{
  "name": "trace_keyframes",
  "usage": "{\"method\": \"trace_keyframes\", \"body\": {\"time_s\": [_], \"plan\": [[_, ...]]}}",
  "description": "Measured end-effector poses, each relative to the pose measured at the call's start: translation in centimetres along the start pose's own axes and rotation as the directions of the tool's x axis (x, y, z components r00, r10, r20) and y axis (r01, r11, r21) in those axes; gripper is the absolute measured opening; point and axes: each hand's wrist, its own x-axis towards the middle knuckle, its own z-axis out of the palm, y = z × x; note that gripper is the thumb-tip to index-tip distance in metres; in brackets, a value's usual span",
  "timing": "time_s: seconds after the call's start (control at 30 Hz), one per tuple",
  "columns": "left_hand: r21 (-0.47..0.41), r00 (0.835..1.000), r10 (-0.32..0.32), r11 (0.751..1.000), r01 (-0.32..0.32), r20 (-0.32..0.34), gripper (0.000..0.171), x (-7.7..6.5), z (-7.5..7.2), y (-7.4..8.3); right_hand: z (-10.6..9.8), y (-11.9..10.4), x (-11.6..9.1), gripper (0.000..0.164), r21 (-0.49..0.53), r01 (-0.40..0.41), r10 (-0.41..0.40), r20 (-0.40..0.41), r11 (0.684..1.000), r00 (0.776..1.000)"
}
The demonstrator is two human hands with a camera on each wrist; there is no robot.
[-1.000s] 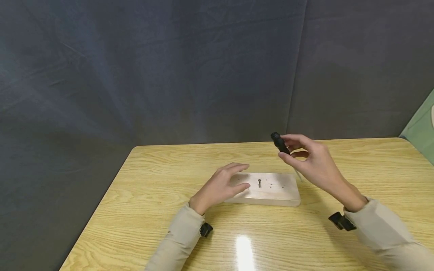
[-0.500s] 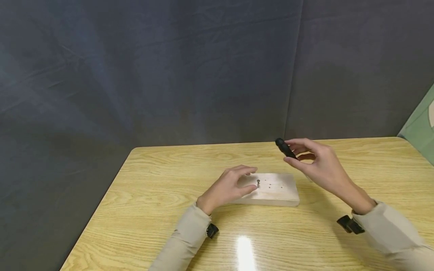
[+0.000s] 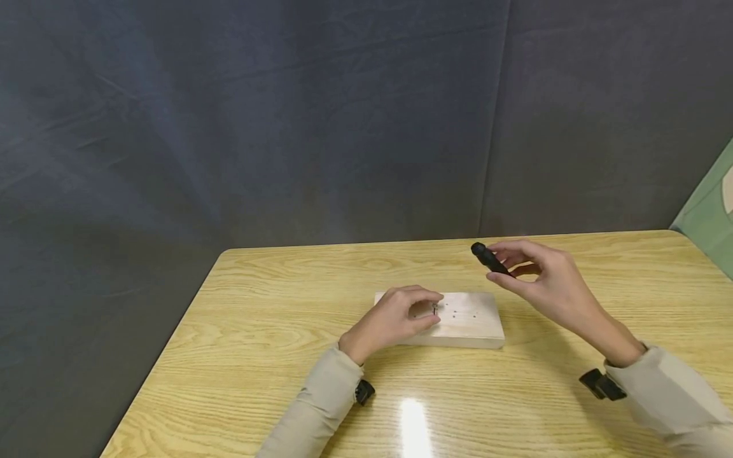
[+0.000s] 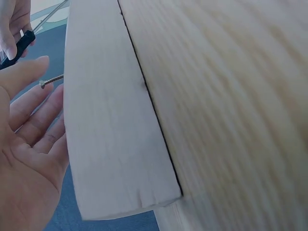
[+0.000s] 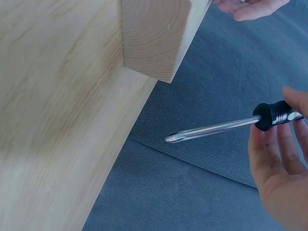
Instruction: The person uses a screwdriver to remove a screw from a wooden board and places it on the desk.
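Note:
A pale wooden block (image 3: 469,324) lies flat on the table, with several small holes in its top. From it stands a screw (image 4: 52,81), upright on the block's top. My left hand (image 3: 395,318) is over the block's left part, thumb and fingertips on either side of the screw. In the left wrist view a gap shows between thumb and fingers, and the screw head is in it. To the right, above the table, my right hand (image 3: 546,280) grips a screwdriver (image 5: 216,129) by its black handle. Its bare metal shaft shows in the right wrist view, the tip away from the block.
The wood-grain table (image 3: 275,286) spreads around the block, its far edge meeting a dark cloth backdrop (image 3: 343,127). A green object (image 3: 710,216) stands past the table's right corner. Both sleeves carry a black wrist camera (image 3: 601,384).
My left hand has moved right along the block until its fingertips flank the screw. My right hand, with the screwdriver, has drifted right and slightly nearer.

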Motion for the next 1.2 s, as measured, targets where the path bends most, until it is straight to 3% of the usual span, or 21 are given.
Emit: {"method": "trace_keyframes", "body": {"time_s": [0.53, 0.87, 1.2], "plan": [[0.072, 1.0, 0.012, 0.997, -0.011, -0.008, 0.023, 0.23, 0.16, -0.02, 0.05, 0.47, -0.54, 0.04, -0.008, 0.012, -0.012, 0.01, 1.0, 1.0], [-0.014, 0.999, -0.013, 1.0, 0.013, -0.037, 0.014, 0.22, 0.34, -0.1, 0.17, 0.6, -0.72, 0.04, -0.013, 0.01, -0.01, 0.011, 1.0, 1.0], [-0.027, 0.998, -0.002, 1.0, 0.0, -0.057, 0.011, 0.17, 0.41, -0.16, 0.3, 0.63, -0.8, 0.039, -0.01, 0.015, -0.015, 0.008, 1.0, 1.0]]}}
